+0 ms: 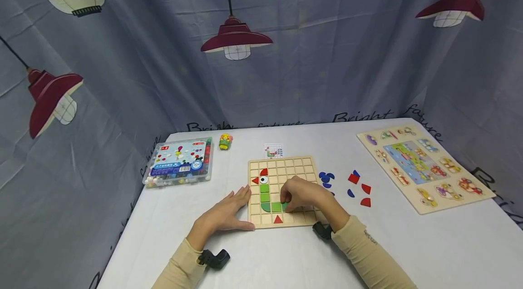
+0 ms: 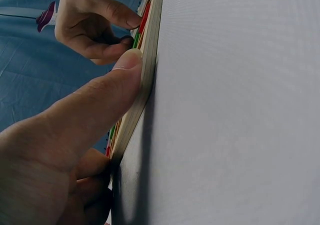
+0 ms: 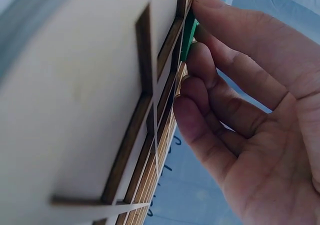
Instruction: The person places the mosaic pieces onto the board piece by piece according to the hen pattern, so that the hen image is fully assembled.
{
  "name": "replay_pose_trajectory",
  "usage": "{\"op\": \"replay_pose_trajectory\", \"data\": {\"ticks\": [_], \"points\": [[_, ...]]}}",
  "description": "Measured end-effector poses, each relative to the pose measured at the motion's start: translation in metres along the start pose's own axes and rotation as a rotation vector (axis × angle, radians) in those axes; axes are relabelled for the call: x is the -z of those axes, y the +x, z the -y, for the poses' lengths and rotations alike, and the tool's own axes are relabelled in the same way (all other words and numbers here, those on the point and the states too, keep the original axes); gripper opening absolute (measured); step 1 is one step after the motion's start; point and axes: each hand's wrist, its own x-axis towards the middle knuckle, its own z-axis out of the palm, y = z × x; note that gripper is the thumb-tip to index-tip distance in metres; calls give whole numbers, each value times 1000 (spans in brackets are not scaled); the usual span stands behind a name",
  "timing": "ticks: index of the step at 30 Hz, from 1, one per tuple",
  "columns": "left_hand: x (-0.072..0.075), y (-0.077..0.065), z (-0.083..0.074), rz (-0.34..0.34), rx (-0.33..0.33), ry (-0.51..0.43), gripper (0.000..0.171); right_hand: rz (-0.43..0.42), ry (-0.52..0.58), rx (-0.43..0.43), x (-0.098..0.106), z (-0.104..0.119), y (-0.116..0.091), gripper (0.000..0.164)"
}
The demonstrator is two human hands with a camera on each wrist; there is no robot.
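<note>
A wooden grid board (image 1: 294, 220) lies on the table, bearing a red, white and green figure. My left hand (image 1: 224, 212) rests against the board's lower left corner, fingers along its left side and thumb (image 2: 107, 92) at the front edge. With thumb and fingertips, my right hand (image 1: 303, 192) pinches a dark green piece (image 3: 190, 31) down at the board, beside a green square (image 1: 276, 207). Left of that square sits a green rounded piece (image 1: 266, 207). More green squares (image 1: 264, 192) run up to an eye piece (image 1: 263, 180). A red triangle (image 1: 278, 219) lies in the front row.
Blue pieces (image 1: 325, 176) and red pieces (image 1: 366, 202) lie right of the board. A pattern card (image 1: 273, 151) is behind it. Farther out are a clear plastic box (image 1: 178, 161), a small toy figure (image 1: 225, 141) and a wooden picture puzzle (image 1: 425, 166).
</note>
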Motion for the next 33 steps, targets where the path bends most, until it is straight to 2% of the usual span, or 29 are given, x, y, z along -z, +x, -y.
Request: {"op": "replay_pose_trajectory", "data": {"ticks": [7, 16, 25, 33], "points": [[0, 0, 0, -2, -1, 3, 106, 5, -1, -10, 1, 1, -1, 15], [1, 0, 0, -5, -1, -6, 107, -28, 3, -11, 6, -2, -5, 16], [-1, 0, 0, -5, -7, -3, 108, -106, 44, -6, 26, -31, -27, 13], [-1, 0, 1, -13, -2, -4, 108, -142, 135, -89, 38, -62, -48, 19]]}}
